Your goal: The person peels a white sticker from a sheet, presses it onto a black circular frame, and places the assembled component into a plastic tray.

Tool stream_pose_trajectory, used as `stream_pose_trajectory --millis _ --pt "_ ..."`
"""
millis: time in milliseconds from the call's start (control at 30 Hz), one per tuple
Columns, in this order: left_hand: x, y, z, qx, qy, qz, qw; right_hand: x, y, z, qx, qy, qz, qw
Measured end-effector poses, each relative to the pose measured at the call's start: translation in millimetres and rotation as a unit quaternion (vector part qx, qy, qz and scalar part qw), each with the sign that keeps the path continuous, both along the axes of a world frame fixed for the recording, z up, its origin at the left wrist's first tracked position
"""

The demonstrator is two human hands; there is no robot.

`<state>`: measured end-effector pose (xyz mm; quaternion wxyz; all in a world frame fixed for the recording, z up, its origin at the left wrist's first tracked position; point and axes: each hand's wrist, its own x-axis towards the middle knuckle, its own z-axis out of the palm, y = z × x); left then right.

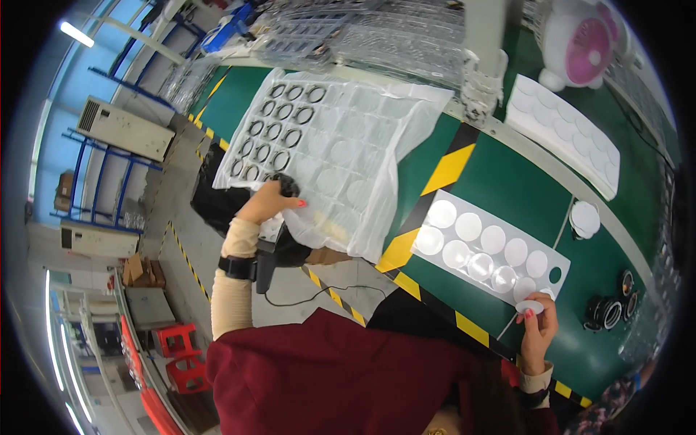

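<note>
My left hand (265, 204) is at the near edge of a white, film-covered tray (341, 138), its fingers closed on a black ring-shaped part (286, 185). Several similar dark rings (272, 132) fill the left columns of the tray's pockets. My right hand (538, 330) pinches a round white sticker (531, 307) between thumb and fingers. It is held over the near right corner of a backing sheet (453, 233) with rows of round white stickers. One round spot on that sheet shows the green table through it.
Black ring parts (603, 313) sit on the green table (493, 170) at right, near a stack of white discs (584, 220). Another sticker sheet (565, 130) lies farther back, by a white and pink fan (587, 51). Clear plastic trays (391, 40) are piled behind.
</note>
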<state>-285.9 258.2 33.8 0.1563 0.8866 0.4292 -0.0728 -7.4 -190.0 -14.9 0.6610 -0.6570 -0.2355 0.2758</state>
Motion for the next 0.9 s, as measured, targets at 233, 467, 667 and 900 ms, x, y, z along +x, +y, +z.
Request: stream_pose_trajectory --millis 233,467,667,900 --pt "33.0 -21.1 55.7 -0.245 -0.451 0.281 0.811 4.3 2.5 -7.7 0.012 0.005 0.041 0.999" --pt "187.3 -85.9 72.0 -0.084 -0.277 -0.197 0.937 1.3 0.8 -1.3 0.02 0.023 0.021 0.999" --pt "265.5 -119.4 8.7 0.136 -0.167 -0.488 0.846 0.9 2.0 0.3 0.032 0.033 0.027 0.999" --pt "258.0 -117.2 6.0 -0.056 -0.201 -0.489 0.847 4.1 -0.4 -1.2 0.025 0.006 0.039 0.999"
